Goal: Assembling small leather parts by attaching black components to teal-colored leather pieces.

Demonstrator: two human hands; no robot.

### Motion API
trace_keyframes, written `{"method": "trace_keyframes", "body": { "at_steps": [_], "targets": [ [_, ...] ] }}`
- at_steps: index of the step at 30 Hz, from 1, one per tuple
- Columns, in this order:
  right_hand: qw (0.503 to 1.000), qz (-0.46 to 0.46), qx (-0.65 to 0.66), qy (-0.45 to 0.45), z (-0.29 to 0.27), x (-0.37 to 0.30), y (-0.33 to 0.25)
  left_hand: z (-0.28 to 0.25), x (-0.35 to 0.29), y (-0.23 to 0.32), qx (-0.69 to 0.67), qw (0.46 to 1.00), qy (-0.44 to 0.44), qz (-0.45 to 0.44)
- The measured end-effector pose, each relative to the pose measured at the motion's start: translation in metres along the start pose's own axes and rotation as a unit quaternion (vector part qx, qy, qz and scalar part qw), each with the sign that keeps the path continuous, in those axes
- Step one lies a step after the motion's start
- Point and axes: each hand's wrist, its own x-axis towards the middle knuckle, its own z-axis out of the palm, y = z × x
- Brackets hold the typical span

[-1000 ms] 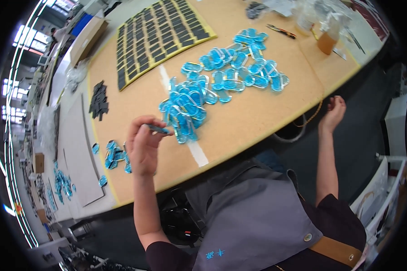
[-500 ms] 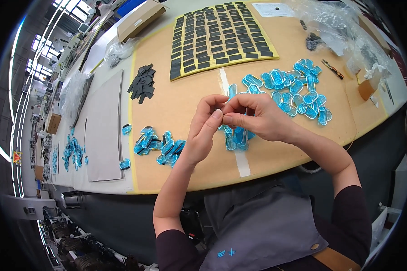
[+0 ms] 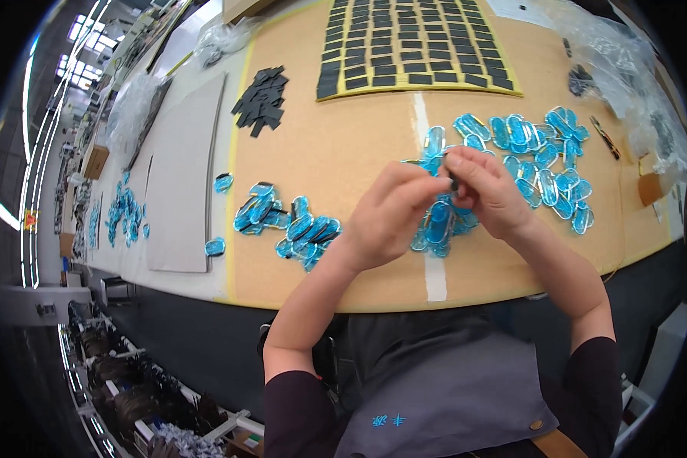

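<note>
My left hand [image 3: 393, 214] and my right hand [image 3: 490, 191] meet above the table, fingertips almost touching. Between the right thumb and fingers shows a small black strip [image 3: 455, 183]. The left fingers are pinched together against its edge; whatever lies inside that pinch is hidden. Right below the hands is a heap of blue film-covered oval rings [image 3: 437, 221], partly covered by them. More blue oval rings [image 3: 546, 187] spread to the right of my right hand. Left of my left forearm lies another pile, blue ovals with black bands [image 3: 305, 233].
At the far side a yellow-edged board [image 3: 420, 84] carries rows of black strips. Loose black strips [image 3: 261, 99] are heaped at the left. Grey card sheets [image 3: 179, 183] lie beyond the tape line. Thread snips [image 3: 605, 137] and clear plastic bags [image 3: 618, 76] are at the right.
The view has shifted, so the table sits higher and further right. My left hand has turned its back up, and the fingertips have drawn apart slightly, exposing the black strip.
</note>
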Motion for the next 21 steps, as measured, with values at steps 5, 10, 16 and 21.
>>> {"method": "trace_keyframes", "body": {
  "at_steps": [5, 10, 16, 21],
  "targets": [
    [0.982, 0.026, 0.189, -0.006, -0.01, 0.007, -0.012, 0.009, 0.0, 0.025, 0.007, 0.994, -0.042, 0.105],
    [0.998, -0.013, 0.055, -0.001, -0.009, 0.007, -0.011, -0.022, 0.001, 0.018, 0.116, 0.985, -0.008, -0.128],
    [0.996, 0.007, 0.072, -0.054, -0.008, 0.004, -0.014, -0.136, -0.054, 0.013, 0.254, 0.91, -0.166, -0.283],
    [0.997, 0.003, -0.018, -0.071, 0.001, -0.003, -0.01, -0.146, -0.074, 0.0, 0.216, 0.89, -0.262, -0.303]
  ]
}}
